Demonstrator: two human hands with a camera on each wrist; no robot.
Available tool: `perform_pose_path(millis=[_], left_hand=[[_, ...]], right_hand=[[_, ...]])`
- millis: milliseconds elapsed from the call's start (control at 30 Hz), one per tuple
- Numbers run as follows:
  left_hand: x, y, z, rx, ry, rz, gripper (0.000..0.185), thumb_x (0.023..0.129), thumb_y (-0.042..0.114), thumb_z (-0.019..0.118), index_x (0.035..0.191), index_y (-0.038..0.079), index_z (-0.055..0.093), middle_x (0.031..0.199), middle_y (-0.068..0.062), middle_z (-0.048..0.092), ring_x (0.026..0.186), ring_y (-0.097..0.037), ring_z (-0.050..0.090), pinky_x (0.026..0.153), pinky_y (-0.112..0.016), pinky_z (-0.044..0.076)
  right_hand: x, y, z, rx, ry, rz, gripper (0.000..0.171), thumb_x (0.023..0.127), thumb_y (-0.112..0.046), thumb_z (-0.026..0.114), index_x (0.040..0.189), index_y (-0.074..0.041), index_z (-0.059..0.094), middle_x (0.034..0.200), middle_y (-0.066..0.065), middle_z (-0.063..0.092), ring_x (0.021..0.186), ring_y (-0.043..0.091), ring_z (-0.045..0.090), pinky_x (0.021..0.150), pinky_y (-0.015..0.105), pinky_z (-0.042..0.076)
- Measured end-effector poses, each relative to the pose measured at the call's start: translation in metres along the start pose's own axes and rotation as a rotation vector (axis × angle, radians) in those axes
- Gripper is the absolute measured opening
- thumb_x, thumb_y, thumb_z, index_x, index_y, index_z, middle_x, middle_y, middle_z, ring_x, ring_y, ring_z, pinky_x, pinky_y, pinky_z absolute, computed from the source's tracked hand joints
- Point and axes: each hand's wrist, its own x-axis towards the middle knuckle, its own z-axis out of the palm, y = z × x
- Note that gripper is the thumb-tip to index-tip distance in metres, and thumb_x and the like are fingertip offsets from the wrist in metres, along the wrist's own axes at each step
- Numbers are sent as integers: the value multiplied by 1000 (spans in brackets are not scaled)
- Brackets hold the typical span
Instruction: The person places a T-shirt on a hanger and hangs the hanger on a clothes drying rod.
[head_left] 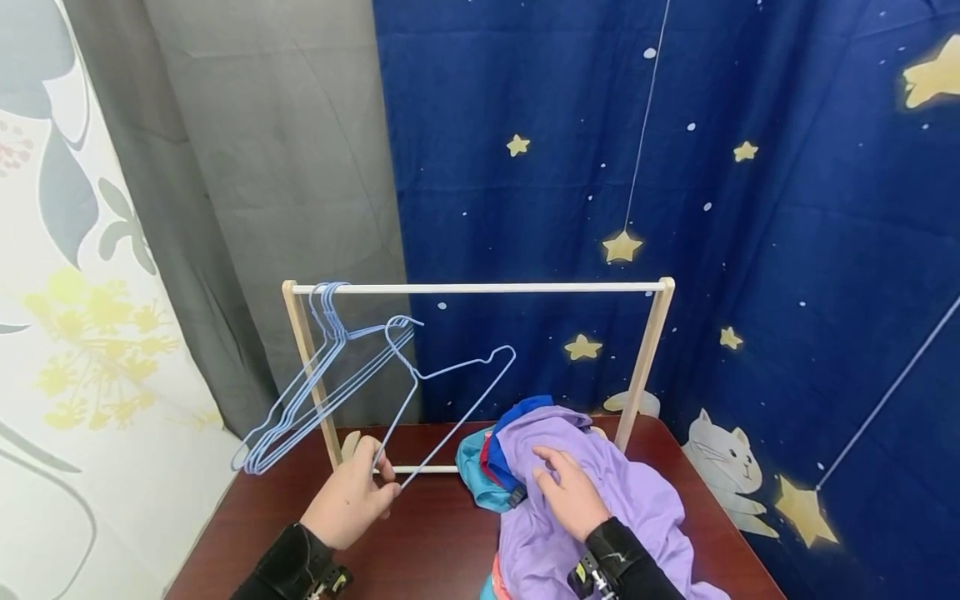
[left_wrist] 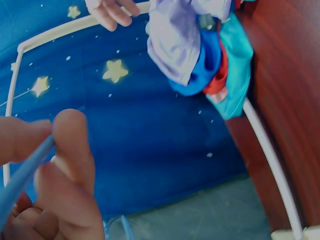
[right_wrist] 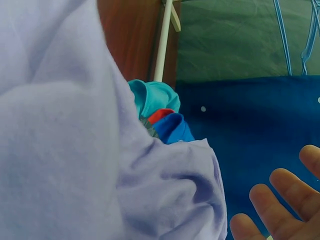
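Head view: taking the picture as a clock face, the left hand sits at 7 o'clock, its thumb and fingers pinching a blue hanger that reaches from it toward 2 o'clock, its hook below the rack's rail. More blue hangers hang bunched on the rail's end, around 8 o'clock. At 5 o'clock the right hand is held just over a purple garment, its fingers loosely spread and clear of the cloth. That garment lies heaped on the counter, with blue, red and teal clothes at its 10 o'clock side.
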Motion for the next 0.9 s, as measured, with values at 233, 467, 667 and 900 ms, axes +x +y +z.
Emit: perform_pose_path(millis=[233,467,667,900], left_hand=[[-3,-11,17,-39,-95,6,40,85,7,79,101,8,43,69,1,59,55,-14,61,55,-31,49],[-5,-24,32,-56,-170,61,41,86,3,75,109,9,41,88,0,57,61,-13,58,58,-29,49],[-6,-32,43,-81,-188,70,48,83,3,78,109,9,39,91,3,63,63,-11,59,59,-28,47],[-11,-44,50,-83,-168,10,46,83,3,78,104,8,38,79,6,65,57,-13,58,55,-29,47]], right_hand=[[0,9,5,-6,11,-11,34,99,-15,63,132,-10,64,130,9,63,118,30,61,100,52,46],[1,19,10,-37,16,-54,35,94,-11,66,129,-9,65,126,7,65,116,27,62,101,48,46],[3,25,12,-55,16,-52,33,93,-11,67,126,-8,66,122,6,66,115,25,62,100,48,46],[8,26,14,-157,8,-109,21,91,-11,68,112,-11,72,109,1,68,106,22,64,96,46,48]])
